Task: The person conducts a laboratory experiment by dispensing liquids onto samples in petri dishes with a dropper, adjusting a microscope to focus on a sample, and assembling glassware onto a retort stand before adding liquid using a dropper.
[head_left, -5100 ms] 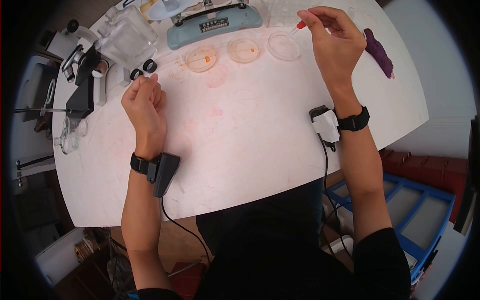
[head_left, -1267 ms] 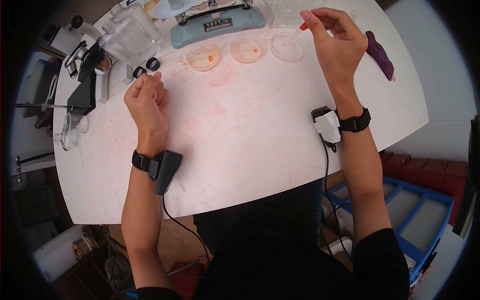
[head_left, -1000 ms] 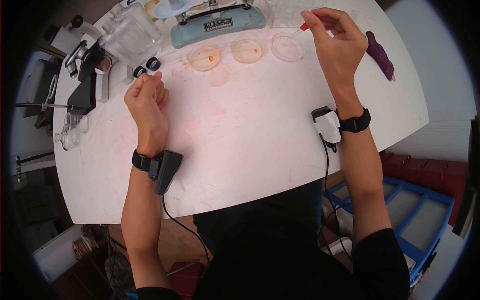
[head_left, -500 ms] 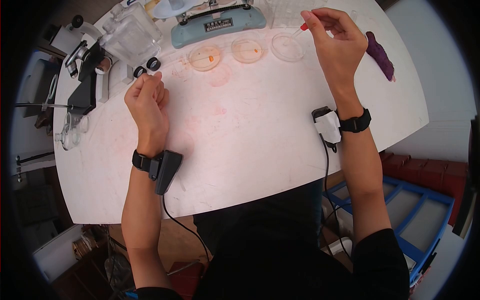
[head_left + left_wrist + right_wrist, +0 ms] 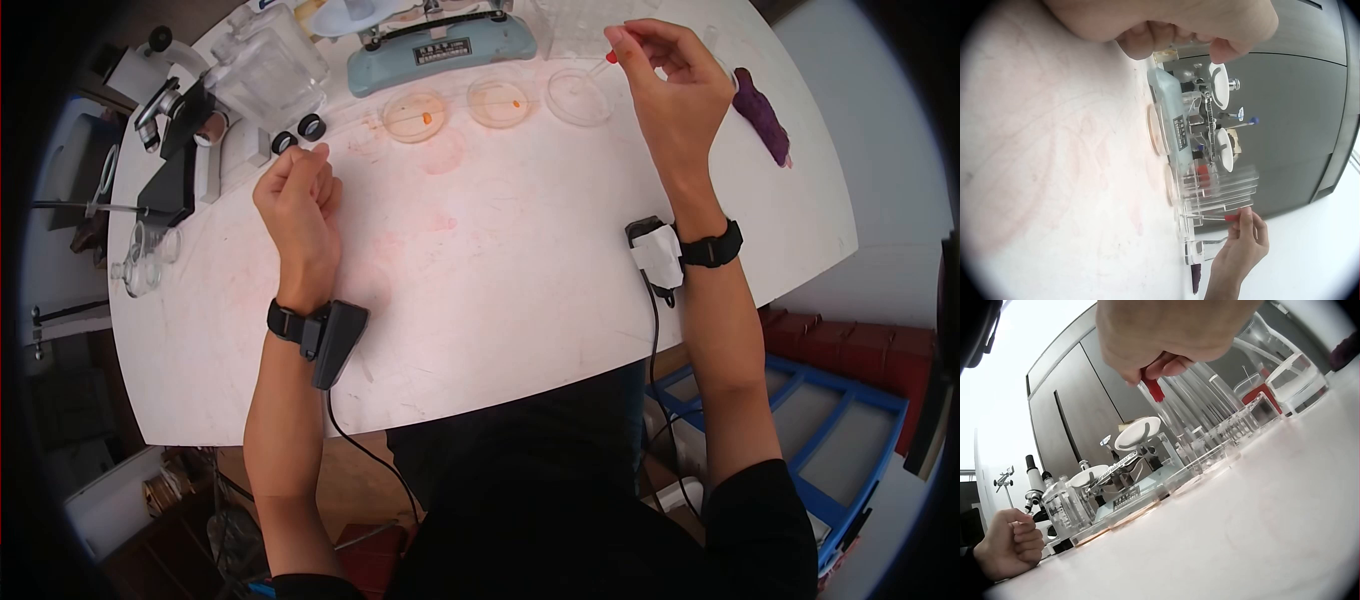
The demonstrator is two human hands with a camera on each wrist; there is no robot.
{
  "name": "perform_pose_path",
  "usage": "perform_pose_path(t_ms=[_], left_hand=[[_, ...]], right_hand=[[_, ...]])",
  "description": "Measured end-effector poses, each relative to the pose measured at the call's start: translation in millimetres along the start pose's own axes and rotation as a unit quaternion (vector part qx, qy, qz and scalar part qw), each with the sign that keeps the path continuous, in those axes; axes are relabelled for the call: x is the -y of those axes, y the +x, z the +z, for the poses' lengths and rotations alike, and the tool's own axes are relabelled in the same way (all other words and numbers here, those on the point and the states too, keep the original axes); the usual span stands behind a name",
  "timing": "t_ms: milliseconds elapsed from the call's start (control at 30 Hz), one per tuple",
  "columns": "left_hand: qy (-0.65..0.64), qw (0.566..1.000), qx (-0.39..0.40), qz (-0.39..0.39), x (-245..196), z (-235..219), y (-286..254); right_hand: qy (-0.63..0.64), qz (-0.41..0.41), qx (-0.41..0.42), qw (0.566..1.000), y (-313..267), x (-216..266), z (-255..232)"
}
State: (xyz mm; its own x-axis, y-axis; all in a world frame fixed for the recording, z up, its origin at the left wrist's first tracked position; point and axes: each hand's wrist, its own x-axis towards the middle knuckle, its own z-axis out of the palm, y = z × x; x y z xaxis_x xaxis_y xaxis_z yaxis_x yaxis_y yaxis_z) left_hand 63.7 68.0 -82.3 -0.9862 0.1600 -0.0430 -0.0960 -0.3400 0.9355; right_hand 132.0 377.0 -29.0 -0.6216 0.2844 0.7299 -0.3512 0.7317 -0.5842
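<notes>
Right hand (image 5: 682,92): thumb and fingertips are pinching the red bulb (image 5: 612,57) of a glass dropper (image 5: 597,69). The dropper is slanting down and leftward, its lower end reaching over the rightmost petri dish (image 5: 578,105); I cannot tell whether the tip is touching it. The other fingers are bending loosely. This hand is hanging above the white table (image 5: 480,260), forearm running forward from the near edge, test tubes (image 5: 1200,400) standing just beyond.

Left hand (image 5: 297,200): fingers are curling into the palm, thumb lying along the top, nothing visible in the grip. It is resting on the table by its little-finger side, thumb tip just beside two black-rimmed rings (image 5: 311,127). The two hands are sitting well apart.

Between them, in a row, two more petri dishes are lying to the left of the first: the middle dish (image 5: 488,110) and the left dish (image 5: 402,124), each holding a small orange piece (image 5: 427,118). A pale blue balance (image 5: 445,52) is standing behind these.
</notes>
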Motion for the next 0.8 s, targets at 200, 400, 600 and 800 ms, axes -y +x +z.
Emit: perform_pose_path(t_ms=[200, 400, 600, 800], left_hand=[[0.004, 1.0, -0.001, -0.001, -1.2, 1.2, -0.5], [0.0, 1.0, -0.004, -0.008, -3.2, 2.9, -1.7], [-0.003, 1.0, -0.008, -0.008, -1.3, 1.5, -2.1], [0.002, 1.0, -0.02, -0.016, -2.1, 1.1, -3.8]], right_hand=[[-0.014, 0.031, -0.001, 0.999, -0.1, 4.3, 1.0], [-0.014, 0.042, -0.014, 0.999, 0.3, 7.2, 1.8], [0.007, 0.014, -0.086, 0.996, 6.8, 12.7, -3.3], [-0.044, 0.039, -0.186, 0.981, 16.4, 17.3, -19.7]])
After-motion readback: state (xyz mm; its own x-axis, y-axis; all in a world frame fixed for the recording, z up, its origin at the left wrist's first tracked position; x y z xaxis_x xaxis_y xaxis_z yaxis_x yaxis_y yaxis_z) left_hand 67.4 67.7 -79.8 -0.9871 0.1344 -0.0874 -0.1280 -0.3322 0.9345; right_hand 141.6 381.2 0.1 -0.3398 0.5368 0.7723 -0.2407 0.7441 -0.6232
